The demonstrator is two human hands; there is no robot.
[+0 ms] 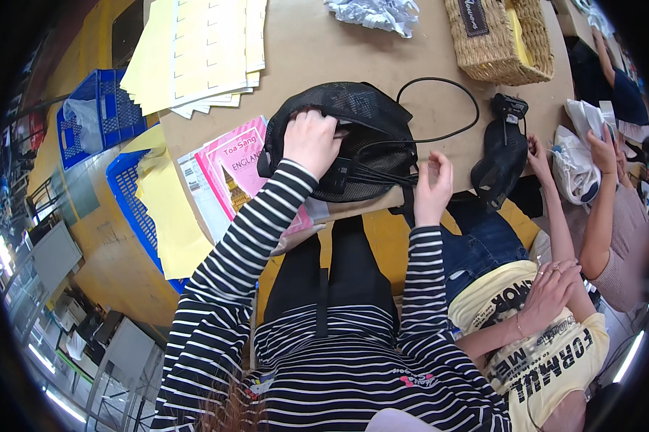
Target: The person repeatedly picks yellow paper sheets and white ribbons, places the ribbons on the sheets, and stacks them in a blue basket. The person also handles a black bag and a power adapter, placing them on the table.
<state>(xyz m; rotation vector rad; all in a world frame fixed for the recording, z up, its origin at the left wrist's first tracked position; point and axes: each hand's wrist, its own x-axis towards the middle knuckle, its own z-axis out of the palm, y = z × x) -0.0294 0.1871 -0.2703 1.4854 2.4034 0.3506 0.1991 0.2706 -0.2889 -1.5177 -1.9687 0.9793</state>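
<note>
A black mesh bag [371, 108] lies on the brown-covered table in front of me, its opening turned partly toward me. My left hand [312, 142] is closed over the left side of the opening, some fingertips tucked inside and hidden. At the bag's right edge my right hand [433, 189] is held palm inward, fingers slightly curled and apart, with nothing seen in it. Thin black cords [375, 175] cross the mesh toward that hand, and one black cord [476, 108] loops out over the table to the right.
Left of the bag lie a pink printed packet [236, 162] and stacked yellow sheets [209, 50]. Blue crates [133, 187] stand beyond the table's left edge. A wicker basket [494, 65], crumpled white material [378, 14] and another black mesh item [499, 155] sit farther right, beside co-workers.
</note>
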